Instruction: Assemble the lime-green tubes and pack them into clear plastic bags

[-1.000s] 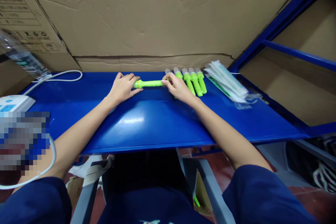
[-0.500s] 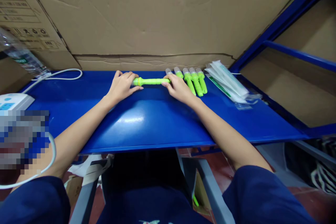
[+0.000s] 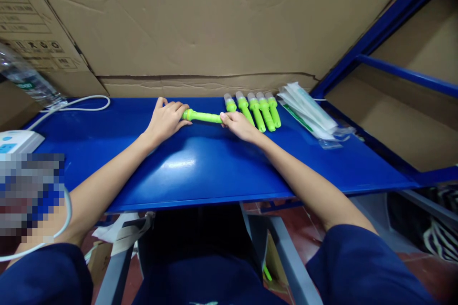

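Note:
A lime-green flashlight-shaped stick (image 3: 203,116) is held between my two hands just above or on the blue table, lying nearly level with its right end a little lower. My left hand (image 3: 168,119) wraps round its wider head end, which the fingers mostly hide. At the narrow handle end, my right hand (image 3: 238,124) pinches the tip between thumb and fingers. Beyond my right hand several similar green sticks with clear caps (image 3: 264,109) lie side by side in a row; my hand and wrist partly cover the nearest ones.
The blue table (image 3: 200,167) backs onto a cardboard wall (image 3: 214,28). Flat plastic-wrapped packets (image 3: 309,112) lie at the right. On the left are a clear bottle (image 3: 30,78), a white cable (image 3: 89,100) and a white power strip (image 3: 23,142). A blue metal frame (image 3: 404,74) rises at the right.
My right hand has shifted slightly left and down, tilting the stick's handle end lower and uncovering more of the row of sticks. My left hand stays round the head end.

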Tool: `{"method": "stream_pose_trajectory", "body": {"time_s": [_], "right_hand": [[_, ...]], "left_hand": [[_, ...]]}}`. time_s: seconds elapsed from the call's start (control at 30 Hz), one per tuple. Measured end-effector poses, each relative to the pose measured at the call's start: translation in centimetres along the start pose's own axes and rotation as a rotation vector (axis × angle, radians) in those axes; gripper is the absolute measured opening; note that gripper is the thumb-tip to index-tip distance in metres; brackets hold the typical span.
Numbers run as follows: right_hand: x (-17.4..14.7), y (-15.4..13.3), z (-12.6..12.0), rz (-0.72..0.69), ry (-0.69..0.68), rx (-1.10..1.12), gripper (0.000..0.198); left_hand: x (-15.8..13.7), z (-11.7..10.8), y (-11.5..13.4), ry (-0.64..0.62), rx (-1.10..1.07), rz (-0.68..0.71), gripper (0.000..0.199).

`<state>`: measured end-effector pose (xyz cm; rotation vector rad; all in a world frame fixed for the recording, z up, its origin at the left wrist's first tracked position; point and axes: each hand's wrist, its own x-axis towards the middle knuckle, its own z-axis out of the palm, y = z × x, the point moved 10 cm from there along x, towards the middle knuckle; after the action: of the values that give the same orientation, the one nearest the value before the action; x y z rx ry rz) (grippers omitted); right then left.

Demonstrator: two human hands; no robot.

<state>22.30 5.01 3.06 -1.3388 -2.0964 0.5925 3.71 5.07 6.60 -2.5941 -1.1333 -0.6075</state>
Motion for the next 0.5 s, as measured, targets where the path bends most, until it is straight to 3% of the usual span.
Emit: {"method": "stream_pose_trajectory", "body": {"time_s": [0.1, 0.2, 0.33, 0.5], "right_hand": [[0.1, 0.9, 0.9, 0.076, -0.037, 0.102, 0.064], [0.1, 0.9, 0.4, 0.089, 0.046, 0.040, 0.051], [-0.4, -1.4, -1.3, -0.050, 0.215, -0.153, 0.033], [-1.0, -3.2, -1.2, -0.149, 0.180, -0.275, 0.041]], "left_hand": [[0.0, -0.1, -0.1, 0.005, 0.002, 0.007, 0.049], [0.1, 0.0, -0.2, 0.002, 0.011, -0.016, 0.052], [0.1, 0.1, 0.2, -0.005, 0.010, -0.034, 0.069], [0.1, 0.2, 1.2, -0.008, 0.024, -0.009, 0.068]]}}
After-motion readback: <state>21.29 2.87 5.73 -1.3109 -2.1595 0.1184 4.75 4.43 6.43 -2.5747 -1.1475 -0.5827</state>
